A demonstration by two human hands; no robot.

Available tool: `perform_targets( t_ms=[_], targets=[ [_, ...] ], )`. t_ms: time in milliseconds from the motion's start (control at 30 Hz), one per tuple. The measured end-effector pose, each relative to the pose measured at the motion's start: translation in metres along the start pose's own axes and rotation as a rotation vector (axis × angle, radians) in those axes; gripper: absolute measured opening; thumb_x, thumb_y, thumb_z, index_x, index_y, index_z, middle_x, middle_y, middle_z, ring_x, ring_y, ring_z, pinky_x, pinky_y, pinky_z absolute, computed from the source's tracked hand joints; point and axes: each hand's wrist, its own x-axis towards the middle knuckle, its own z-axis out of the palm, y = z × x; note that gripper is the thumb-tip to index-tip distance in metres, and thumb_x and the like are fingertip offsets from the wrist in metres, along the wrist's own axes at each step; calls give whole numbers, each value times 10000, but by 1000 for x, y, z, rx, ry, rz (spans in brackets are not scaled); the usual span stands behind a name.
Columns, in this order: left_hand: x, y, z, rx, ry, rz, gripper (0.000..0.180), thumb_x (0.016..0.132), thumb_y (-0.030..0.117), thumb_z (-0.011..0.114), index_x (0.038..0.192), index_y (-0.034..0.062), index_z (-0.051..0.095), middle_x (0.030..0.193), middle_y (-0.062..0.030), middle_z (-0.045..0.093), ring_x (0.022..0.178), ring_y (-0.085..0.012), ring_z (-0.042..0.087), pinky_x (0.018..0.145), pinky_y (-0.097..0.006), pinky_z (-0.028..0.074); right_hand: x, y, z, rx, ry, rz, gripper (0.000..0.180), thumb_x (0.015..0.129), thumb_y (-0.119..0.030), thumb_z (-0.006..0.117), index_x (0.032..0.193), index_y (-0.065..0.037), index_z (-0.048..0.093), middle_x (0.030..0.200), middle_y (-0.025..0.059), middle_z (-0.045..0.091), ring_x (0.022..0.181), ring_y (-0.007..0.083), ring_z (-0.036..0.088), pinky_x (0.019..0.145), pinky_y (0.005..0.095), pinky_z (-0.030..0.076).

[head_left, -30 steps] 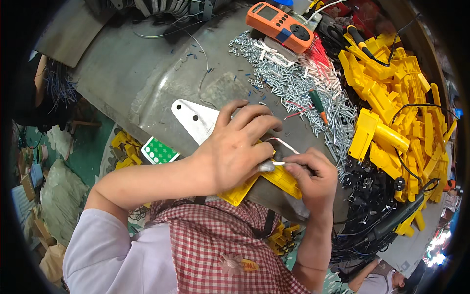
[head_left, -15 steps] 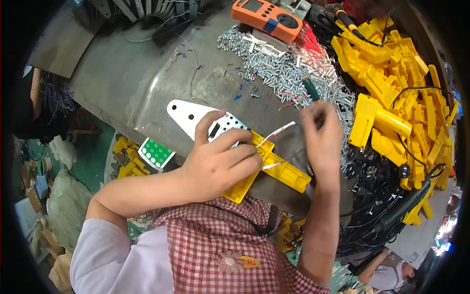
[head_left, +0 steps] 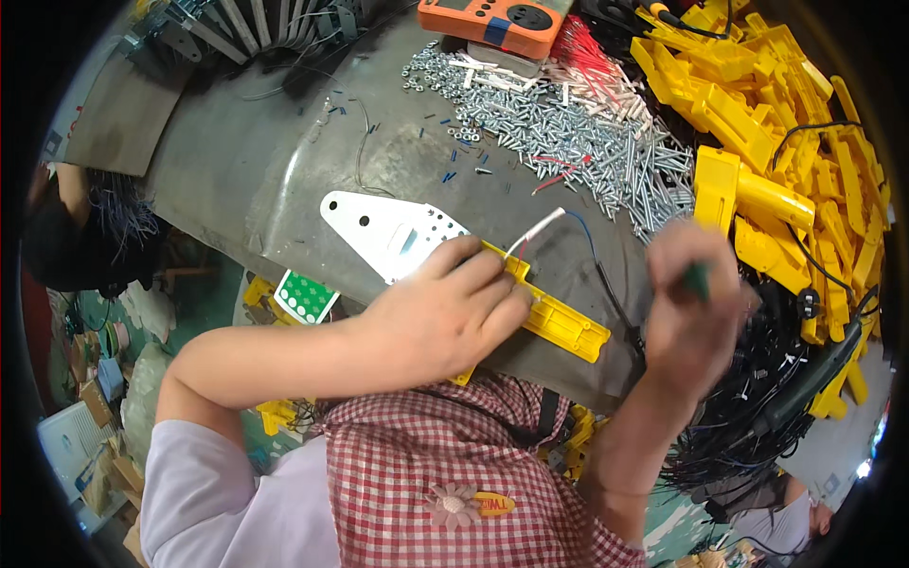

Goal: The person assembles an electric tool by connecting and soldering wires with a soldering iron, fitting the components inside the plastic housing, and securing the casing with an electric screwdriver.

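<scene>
Past our work, loose screws (head_left: 587,133) spread over the grey bench (head_left: 246,151), an orange meter (head_left: 502,26) stands at their far side, and yellow parts (head_left: 748,118) heap up to the right. Black cords (head_left: 724,402) crowd in near our right hand (head_left: 699,308), blurred but curled around a green-handled tool (head_left: 696,280). Our left hand (head_left: 454,314) clasps the yellow housing (head_left: 568,328), hiding its middle; one end juts out rightward, a white-sleeved wire (head_left: 538,233) rises just beyond our fingers, and the white plate (head_left: 374,237) extends to the left.
</scene>
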Motion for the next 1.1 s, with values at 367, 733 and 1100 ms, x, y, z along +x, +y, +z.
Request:
perform_targets(
  t_ms=[367, 733, 1100],
  targets=[
    [-22, 15, 1, -6, 9, -74, 381, 722, 146, 505, 1029, -70, 572, 1064, -189, 594, 1014, -275, 555, 995, -507, 360, -23, -11, 41, 384, -154, 78, 500, 886, -484, 376, 560, -104, 374, 512, 4, 350, 485, 131, 278, 539, 303, 226],
    [-19, 14, 4, -47, 31, -78, 315, 711, 156, 582, 981, -7, 592, 1107, -138, 602, 982, -232, 578, 957, -515, 368, -11, 2, 44, 612, -190, 228, 606, 935, -511, 347, 590, -24, 452, 565, 52, 418, 510, 142, 333, 519, 294, 264],
    [-19, -15, -14, -259, 350, 91, 287, 668, 134, 582, 917, -2, 623, 948, -133, 633, 915, -267, 598, 923, -463, 420, -10, -10, 56, 468, -203, 202, 341, 925, -135, 410, 608, -19, 460, 582, 61, 485, 506, 176, 433, 485, 304, 338]
  ],
)
